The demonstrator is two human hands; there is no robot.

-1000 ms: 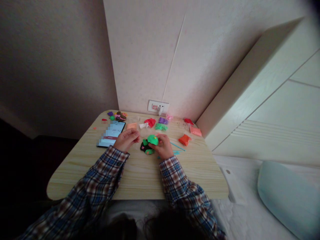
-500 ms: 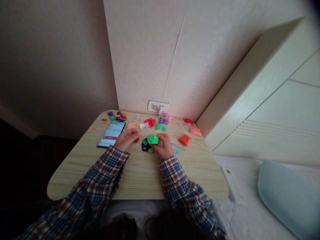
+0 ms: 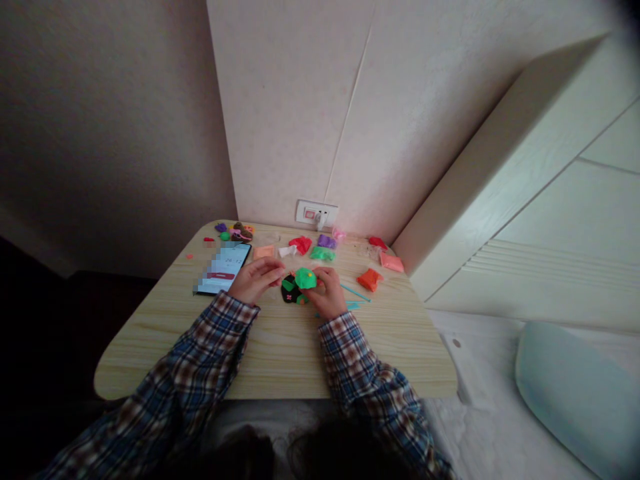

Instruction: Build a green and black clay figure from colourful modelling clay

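Observation:
My right hand (image 3: pixel 327 293) grips a rounded green clay piece (image 3: pixel 305 278) with a small yellow dot on it. My left hand (image 3: pixel 256 280) is just to its left, thumb and fingertips pinched together; whatever lies between them is too small to name. Below and behind the green piece is a black clay base (image 3: pixel 289 295) with green parts and a small pink mark, partly covered by the green piece and my right fingers. Thin blue modelling tools (image 3: pixel 356 293) lie to the right of my right hand.
A phone (image 3: pixel 220 270) lies left of my left hand. Along the back are packets of clay: red (image 3: pixel 301 245), purple (image 3: pixel 327 241), green (image 3: pixel 323 254), orange (image 3: pixel 370 279). Finished-looking clay shapes (image 3: pixel 241 231) sit at the back left. A wall socket (image 3: pixel 317 213) is behind the table (image 3: pixel 280 353).
My left hand has shifted slightly, its fingers stretching a little toward the green piece. The green piece has tilted slightly in my right hand, which stays in place.

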